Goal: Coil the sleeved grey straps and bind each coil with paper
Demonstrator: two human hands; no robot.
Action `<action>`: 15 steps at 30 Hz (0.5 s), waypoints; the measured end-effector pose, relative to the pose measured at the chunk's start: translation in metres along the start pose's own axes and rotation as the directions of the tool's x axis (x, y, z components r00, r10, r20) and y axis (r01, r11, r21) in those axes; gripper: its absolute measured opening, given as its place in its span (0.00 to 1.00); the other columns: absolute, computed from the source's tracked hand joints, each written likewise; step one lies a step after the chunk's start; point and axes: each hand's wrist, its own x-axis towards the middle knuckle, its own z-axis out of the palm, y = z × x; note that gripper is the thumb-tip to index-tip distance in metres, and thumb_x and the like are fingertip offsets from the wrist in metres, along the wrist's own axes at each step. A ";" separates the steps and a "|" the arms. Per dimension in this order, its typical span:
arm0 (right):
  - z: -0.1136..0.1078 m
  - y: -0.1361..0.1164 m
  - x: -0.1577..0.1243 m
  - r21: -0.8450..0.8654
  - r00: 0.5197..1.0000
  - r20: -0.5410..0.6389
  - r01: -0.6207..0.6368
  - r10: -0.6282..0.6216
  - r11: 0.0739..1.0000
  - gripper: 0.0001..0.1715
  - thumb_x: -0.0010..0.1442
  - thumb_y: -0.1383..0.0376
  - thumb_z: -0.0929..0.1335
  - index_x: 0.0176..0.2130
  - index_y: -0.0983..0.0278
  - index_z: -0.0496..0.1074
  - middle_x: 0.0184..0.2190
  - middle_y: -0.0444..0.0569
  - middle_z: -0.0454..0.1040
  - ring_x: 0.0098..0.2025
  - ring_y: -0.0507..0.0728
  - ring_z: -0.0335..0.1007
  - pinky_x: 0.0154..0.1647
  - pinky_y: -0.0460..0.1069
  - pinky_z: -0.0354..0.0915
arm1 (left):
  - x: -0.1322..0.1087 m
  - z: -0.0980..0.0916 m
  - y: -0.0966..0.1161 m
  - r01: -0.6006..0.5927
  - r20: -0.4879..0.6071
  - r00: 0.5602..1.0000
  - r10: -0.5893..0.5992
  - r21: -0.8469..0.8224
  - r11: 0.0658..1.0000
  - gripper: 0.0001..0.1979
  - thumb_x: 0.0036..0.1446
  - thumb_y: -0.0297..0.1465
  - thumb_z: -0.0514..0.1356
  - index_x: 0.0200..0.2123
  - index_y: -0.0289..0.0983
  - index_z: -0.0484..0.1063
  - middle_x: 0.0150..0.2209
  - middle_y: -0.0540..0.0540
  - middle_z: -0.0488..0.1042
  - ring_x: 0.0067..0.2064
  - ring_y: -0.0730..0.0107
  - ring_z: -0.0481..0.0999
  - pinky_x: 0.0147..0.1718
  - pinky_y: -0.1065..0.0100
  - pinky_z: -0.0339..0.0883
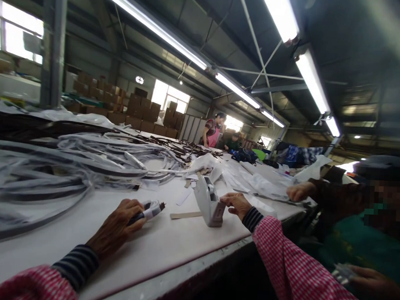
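Observation:
My left hand (115, 228) rests on the white table (169, 250), fingers closed around a small white and dark strap end (151, 210). My right hand (238, 204) is curled at the top of a white tape dispenser (209, 201) standing in the middle of the table; whether it pinches tape I cannot see. A thin wooden stick (185, 215) lies just left of the dispenser. Both my sleeves are pink check with striped cuffs.
Piles of grey and white straps (53, 174) cover the table's left side. White paper sheets (251, 181) lie further back. A seated person on the right reaches a hand (299, 191) onto the table. Two more people (214, 130) work far off; cardboard boxes (138, 109) are stacked behind.

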 end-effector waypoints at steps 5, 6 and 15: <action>0.010 0.020 -0.020 0.209 0.990 -0.131 0.081 -0.055 0.975 0.12 0.44 0.60 0.75 0.26 0.63 0.71 0.28 0.46 0.68 0.30 0.52 0.62 0.23 0.43 0.59 | 0.001 0.001 -0.001 0.044 -0.053 0.998 -0.045 -0.027 0.999 0.14 0.60 0.44 0.56 0.34 0.41 0.75 0.41 0.44 0.76 0.47 0.51 0.70 0.49 0.55 0.63; 0.013 0.025 -0.026 0.246 0.986 -0.156 0.096 -0.058 0.965 0.14 0.45 0.58 0.75 0.27 0.63 0.71 0.29 0.46 0.68 0.31 0.52 0.63 0.23 0.43 0.60 | 0.001 0.001 -0.001 0.056 -0.063 0.996 -0.058 -0.033 0.998 0.14 0.60 0.45 0.56 0.34 0.42 0.75 0.41 0.44 0.76 0.47 0.51 0.70 0.49 0.55 0.63; 0.033 0.055 -0.045 0.464 0.995 -0.098 0.067 -0.024 0.883 0.31 0.36 0.49 0.80 0.30 0.63 0.66 0.22 0.42 0.69 0.20 0.46 0.60 0.16 0.40 0.52 | 0.000 -0.002 0.002 0.126 -0.108 0.985 -0.138 -0.111 0.986 0.17 0.58 0.48 0.57 0.34 0.42 0.76 0.41 0.46 0.76 0.46 0.53 0.72 0.47 0.59 0.64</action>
